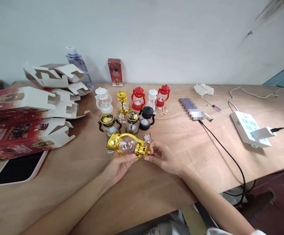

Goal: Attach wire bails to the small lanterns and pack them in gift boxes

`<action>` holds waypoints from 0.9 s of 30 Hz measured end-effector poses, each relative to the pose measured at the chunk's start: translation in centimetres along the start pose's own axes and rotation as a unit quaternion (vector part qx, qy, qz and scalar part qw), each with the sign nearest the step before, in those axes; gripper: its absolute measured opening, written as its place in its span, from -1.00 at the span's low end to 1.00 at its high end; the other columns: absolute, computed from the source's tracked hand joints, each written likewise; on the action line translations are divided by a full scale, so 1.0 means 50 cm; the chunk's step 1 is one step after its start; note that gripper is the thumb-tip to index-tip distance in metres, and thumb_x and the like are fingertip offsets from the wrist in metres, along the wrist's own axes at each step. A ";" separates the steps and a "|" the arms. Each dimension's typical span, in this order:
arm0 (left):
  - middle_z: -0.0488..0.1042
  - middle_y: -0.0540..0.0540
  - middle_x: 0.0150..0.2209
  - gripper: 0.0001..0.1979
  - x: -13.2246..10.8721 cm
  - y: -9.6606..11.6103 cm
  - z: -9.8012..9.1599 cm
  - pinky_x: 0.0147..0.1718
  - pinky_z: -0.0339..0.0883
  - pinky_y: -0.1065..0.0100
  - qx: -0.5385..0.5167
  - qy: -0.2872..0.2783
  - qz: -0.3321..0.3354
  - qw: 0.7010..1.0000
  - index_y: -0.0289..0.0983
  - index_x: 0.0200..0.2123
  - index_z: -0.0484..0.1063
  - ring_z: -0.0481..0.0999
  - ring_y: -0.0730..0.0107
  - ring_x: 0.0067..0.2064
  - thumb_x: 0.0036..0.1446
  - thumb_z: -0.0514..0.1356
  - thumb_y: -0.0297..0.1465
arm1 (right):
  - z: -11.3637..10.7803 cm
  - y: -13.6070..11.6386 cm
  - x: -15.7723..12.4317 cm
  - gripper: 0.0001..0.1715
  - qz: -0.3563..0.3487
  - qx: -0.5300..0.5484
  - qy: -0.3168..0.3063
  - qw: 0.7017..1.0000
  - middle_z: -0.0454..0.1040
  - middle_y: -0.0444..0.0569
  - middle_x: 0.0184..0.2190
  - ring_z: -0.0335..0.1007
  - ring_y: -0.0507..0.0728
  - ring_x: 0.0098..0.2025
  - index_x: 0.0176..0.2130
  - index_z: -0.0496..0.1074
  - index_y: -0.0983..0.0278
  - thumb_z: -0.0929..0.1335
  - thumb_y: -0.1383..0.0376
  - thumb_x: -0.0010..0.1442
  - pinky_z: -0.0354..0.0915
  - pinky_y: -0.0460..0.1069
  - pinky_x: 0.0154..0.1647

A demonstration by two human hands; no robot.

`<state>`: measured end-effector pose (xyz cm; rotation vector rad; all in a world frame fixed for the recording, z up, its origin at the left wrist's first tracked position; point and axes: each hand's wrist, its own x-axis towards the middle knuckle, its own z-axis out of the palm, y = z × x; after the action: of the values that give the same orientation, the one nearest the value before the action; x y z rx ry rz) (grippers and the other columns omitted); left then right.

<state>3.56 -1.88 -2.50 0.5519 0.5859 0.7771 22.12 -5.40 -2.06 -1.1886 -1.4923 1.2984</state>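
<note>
A shiny gold mini lantern with a clear globe lies sideways in the air above the table, base to the left and top to the right. My left hand is closed around it from below, thumb along its near side. At the lantern's top end, the fingers of my right hand pinch together; any small part between them is too fine to make out. Just beyond stand two black-and-gold lanterns and a black lantern. Small bent wire pieces lie around them.
Behind stand white, gold and red lanterns. Opened red boxes pile up at left, over a phone. A bottle, upright box, screwdriver, crumpled tissue and power strip with cables are around.
</note>
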 end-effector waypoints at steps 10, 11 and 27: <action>0.60 -0.08 -0.15 -0.28 0.012 0.009 -0.024 0.12 0.33 0.08 -0.048 0.008 0.002 0.999 -0.17 0.03 0.41 0.49 0.06 0.06 -0.27 0.50 -0.24 | 0.006 -0.009 -0.007 -0.75 -0.073 -0.121 0.005 0.990 0.24 -0.22 -0.48 0.08 -0.05 -0.52 -0.40 0.11 0.20 0.33 0.34 0.15 0.04 -0.14 -0.54; 0.60 -0.08 -0.15 -0.28 0.013 0.009 -0.025 0.12 0.32 0.08 -0.048 0.008 0.000 0.999 -0.18 0.03 0.41 0.49 0.06 0.07 -0.26 0.49 -0.24 | 0.006 -0.009 -0.006 -0.75 -0.075 -0.122 0.005 0.990 0.24 -0.23 -0.48 0.08 -0.05 -0.53 -0.40 0.11 0.20 0.34 0.34 0.15 0.05 -0.14 -0.54; 0.61 -0.05 -0.24 -0.48 0.011 0.007 -0.006 0.04 0.41 0.15 -0.025 0.024 0.022 0.999 -0.23 -0.20 0.50 0.56 0.12 -0.05 -0.30 0.51 -0.26 | 0.006 -0.001 -0.012 -0.69 -0.037 0.044 -0.031 0.998 0.42 -0.13 -0.40 0.28 0.00 -0.37 -0.41 0.11 0.21 0.37 0.31 0.18 0.23 -0.08 -0.34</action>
<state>3.51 -1.19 -2.62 0.5024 0.5978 0.8473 21.98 -6.03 -2.06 -1.0357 -1.4935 1.3479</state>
